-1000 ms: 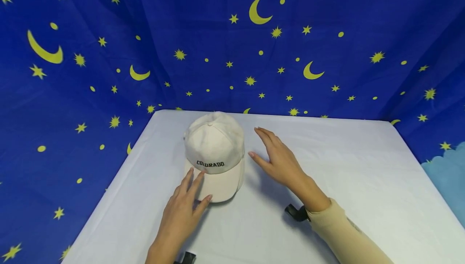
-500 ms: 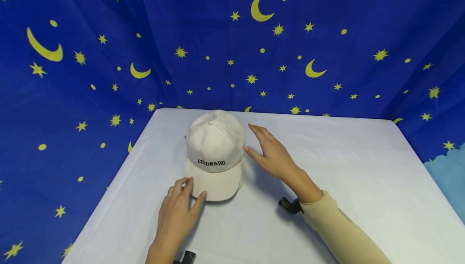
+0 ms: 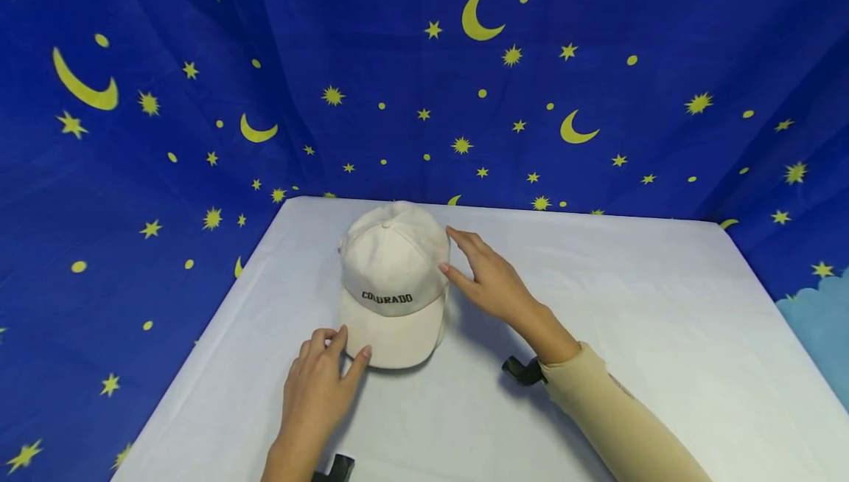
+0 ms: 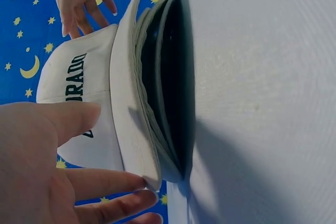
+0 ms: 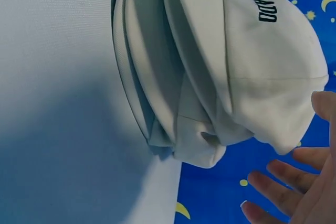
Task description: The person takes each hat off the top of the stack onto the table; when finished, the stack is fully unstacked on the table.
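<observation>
A cream baseball cap (image 3: pixel 391 268) with dark COLORADO lettering lies crown up on the table, brim toward me. Both wrist views show it on top of a stack, with more pale caps (image 5: pixel 152 56) nested under it. My left hand (image 3: pixel 315 382) is at the left front of the brim. Its index fingertip meets the brim edge in the left wrist view, while the thumb stands apart, over the front of the cap. At the crown's right side is my right hand (image 3: pixel 494 279), fingers spread and relaxed, with the thumb tip right at the fabric. Neither hand grips anything.
White cloth covers the table (image 3: pixel 630 305). Behind and to the left hangs a blue curtain (image 3: pixel 371 40) with yellow moons and stars. A light blue scalloped shape (image 3: pixel 819 327) shows at the right edge. Black wrist mounts (image 3: pixel 522 370) sit under my wrists.
My right hand has moved left, up to the crown's side. My left hand has drawn back from over the brim to its left front edge. The caps stay in place.
</observation>
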The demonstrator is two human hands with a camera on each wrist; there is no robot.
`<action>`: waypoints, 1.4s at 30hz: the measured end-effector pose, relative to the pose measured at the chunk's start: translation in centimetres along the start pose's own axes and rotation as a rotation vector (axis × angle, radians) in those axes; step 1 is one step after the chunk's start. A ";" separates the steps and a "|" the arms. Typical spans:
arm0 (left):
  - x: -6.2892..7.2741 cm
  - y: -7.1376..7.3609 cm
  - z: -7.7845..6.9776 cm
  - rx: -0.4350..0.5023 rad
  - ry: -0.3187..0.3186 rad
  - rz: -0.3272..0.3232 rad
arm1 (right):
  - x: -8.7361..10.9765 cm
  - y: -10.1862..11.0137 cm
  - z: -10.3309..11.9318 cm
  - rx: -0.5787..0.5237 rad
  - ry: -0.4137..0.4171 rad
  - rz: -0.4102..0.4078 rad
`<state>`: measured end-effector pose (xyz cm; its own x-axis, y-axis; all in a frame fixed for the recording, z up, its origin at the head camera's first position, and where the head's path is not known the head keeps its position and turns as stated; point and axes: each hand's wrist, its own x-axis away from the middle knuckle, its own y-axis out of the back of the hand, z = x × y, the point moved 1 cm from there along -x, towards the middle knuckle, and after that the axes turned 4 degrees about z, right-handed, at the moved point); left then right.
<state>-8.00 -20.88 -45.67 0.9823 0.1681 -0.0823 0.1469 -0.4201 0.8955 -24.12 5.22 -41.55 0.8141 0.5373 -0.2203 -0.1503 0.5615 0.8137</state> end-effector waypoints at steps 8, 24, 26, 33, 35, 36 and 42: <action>-0.3 0.1 0.1 -0.037 0.026 0.011 | -0.4 -0.4 -0.4 -0.030 -0.017 0.004; -1.6 0.0 0.8 -0.059 0.043 0.034 | -1.6 0.1 -0.5 -0.015 0.011 -0.110; -1.8 0.1 0.9 -0.055 0.047 0.036 | -1.7 0.2 -0.5 -0.020 0.017 -0.132; -2.0 -0.1 1.3 -0.018 0.062 0.072 | -2.0 0.1 -0.6 -0.042 0.016 -0.157; -2.0 -0.2 1.5 0.009 0.074 0.088 | -2.0 -0.1 -0.6 -0.042 0.013 -0.163; -2.0 -0.2 1.6 0.023 0.079 0.093 | -2.0 -0.1 -0.6 -0.043 0.014 -0.166; -2.1 -0.6 1.9 0.080 0.092 0.099 | -2.2 -0.3 -0.7 -0.051 0.016 -0.196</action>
<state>-9.94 -22.69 -46.93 0.9782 0.2021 0.0486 0.0623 -0.5080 0.8591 -26.22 4.30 -41.71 0.8217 0.4241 -0.3807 -0.0185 0.6875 0.7260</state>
